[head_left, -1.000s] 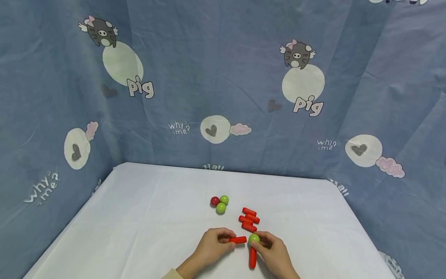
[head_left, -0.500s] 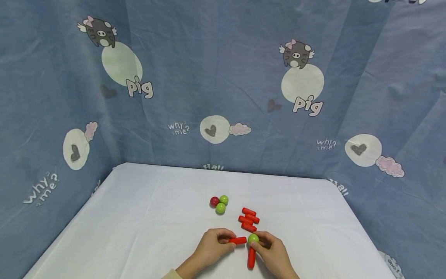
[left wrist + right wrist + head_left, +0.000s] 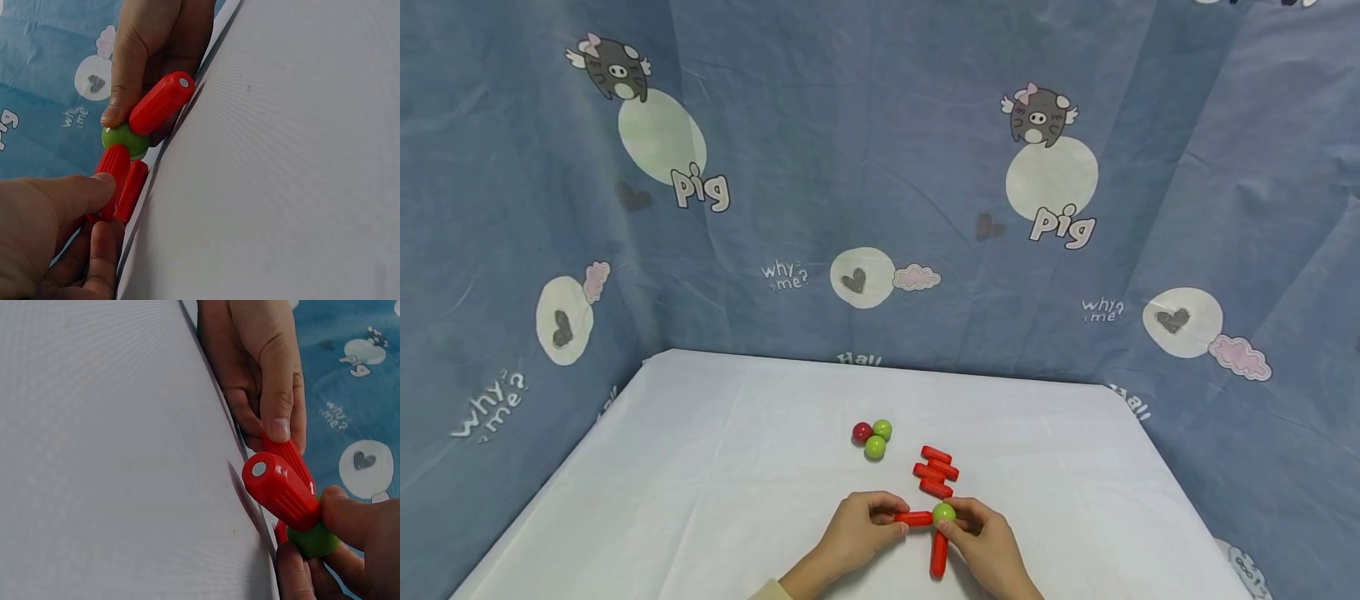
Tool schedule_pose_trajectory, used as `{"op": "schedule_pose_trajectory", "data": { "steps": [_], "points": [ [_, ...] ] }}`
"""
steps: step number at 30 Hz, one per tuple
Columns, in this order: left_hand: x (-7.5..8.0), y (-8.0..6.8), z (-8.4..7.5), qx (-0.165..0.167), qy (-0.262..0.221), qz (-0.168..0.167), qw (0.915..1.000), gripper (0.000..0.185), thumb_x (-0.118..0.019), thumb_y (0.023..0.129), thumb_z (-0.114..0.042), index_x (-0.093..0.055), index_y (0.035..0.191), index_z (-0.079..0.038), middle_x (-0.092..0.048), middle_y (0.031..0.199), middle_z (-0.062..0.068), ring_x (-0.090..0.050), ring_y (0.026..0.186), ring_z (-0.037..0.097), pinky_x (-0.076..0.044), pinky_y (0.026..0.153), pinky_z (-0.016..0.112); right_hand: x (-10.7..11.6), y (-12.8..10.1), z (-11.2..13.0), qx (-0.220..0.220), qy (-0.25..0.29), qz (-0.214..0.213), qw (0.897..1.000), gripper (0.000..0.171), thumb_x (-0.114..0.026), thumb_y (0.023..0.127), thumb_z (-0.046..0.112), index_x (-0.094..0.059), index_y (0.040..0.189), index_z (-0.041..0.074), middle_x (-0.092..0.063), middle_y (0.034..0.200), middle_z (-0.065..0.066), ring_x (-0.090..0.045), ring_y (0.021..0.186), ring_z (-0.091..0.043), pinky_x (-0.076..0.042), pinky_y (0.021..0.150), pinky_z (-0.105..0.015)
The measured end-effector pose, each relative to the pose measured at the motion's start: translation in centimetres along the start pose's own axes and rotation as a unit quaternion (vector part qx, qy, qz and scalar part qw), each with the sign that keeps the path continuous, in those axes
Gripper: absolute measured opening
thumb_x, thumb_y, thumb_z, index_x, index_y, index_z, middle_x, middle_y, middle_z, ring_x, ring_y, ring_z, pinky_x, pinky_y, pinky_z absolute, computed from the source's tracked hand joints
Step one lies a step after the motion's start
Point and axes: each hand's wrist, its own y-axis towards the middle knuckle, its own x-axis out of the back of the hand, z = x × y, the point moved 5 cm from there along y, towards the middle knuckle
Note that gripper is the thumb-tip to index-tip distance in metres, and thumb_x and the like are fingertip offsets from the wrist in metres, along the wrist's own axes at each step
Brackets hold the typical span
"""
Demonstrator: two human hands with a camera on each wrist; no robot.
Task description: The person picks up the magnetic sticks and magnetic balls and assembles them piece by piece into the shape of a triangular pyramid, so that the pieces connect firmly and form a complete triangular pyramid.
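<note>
White table [image 3: 715,467], lower centre of frame: left hand [image 3: 857,530] pinches a red stick [image 3: 914,518], its end touching a green ball [image 3: 944,512]. Right hand [image 3: 988,546] grips that ball; second stick [image 3: 938,554] hangs below it.

Three balls [image 3: 872,437] lie left of stacked rods [image 3: 936,472] on the surface [image 3: 700,467], behind both hands [image 3: 925,537].

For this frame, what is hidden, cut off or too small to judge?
- Head view: the joint between the left hand's red stick and the green ball is too small to judge.
- Head view: the right hand hides the ball's underside.
- Wrist views: forearms cut off by frame edges.
</note>
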Motion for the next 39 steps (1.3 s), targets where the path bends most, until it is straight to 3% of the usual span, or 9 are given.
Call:
{"op": "schedule_pose_trajectory", "data": {
  "steps": [10,19,24,31,39],
  "points": [
    [-0.02,0.03,0.1,-0.005,0.001,-0.005,1.0,0.017,-0.082,0.084,-0.011,-0.078,0.101,-0.012,-0.075,0.099,-0.001,-0.064,0.082,0.004,-0.053,0.07,0.015,-0.01,-0.02,0.11,-0.003,0.001,-0.005,1.0,0.043,-0.08,0.089,0.031,-0.07,0.121,0.004,-0.075,0.107,-0.006,-0.069,0.094,-0.016,-0.06,0.083,-0.034],
    [-0.04,-0.04,-0.17,-0.014,0.0,-0.012,0.9998,0.018,-0.082,0.084,-0.009,-0.077,0.1,-0.011,-0.075,0.098,0.002,-0.065,0.083,0.008,-0.052,0.07,0.015,-0.05,-0.13,0.11,-0.006,0.009,-0.013,1.0,0.044,-0.08,0.089,0.032,-0.069,0.121,0.004,-0.075,0.105,-0.005,-0.068,0.092,-0.014,-0.055,0.075,-0.022],
    [-0.01,-0.15,-0.15,-0.009,0.002,-0.012,0.9999,0.017,-0.082,0.084,-0.009,-0.077,0.101,-0.011,-0.075,0.1,0.002,-0.065,0.085,0.009,-0.053,0.071,0.016,-0.15,-0.15,0.06,-0.01,0.008,-0.012,1.0,0.045,-0.08,0.089,0.032,-0.069,0.121,0.003,-0.074,0.105,-0.005,-0.067,0.092,-0.014,-0.054,0.074,-0.022],
    [0.06,-0.1,-0.11,-0.013,0.006,-0.012,0.9998,0.018,-0.082,0.085,-0.009,-0.077,0.102,-0.01,-0.075,0.101,0.002,-0.066,0.087,0.009,-0.054,0.072,0.015,-0.17,-0.21,0.28,0.011,-0.002,-0.001,1.0,0.042,-0.081,0.088,0.029,-0.067,0.118,0.003,-0.074,0.105,-0.005,-0.068,0.093,-0.015,-0.057,0.075,-0.025],
    [0.06,-0.07,-0.07,-0.023,0.017,-0.002,0.9996,0.017,-0.08,0.086,-0.009,-0.077,0.103,-0.011,-0.075,0.101,0.0,-0.065,0.088,0.005,-0.054,0.074,0.016,-0.1,-0.37,0.71,0.048,-0.05,0.014,0.998,0.045,-0.082,0.086,0.029,-0.068,0.126,0.011,-0.073,0.112,-0.005,-0.067,0.099,-0.016,-0.058,0.079,-0.026]
  ]
}}
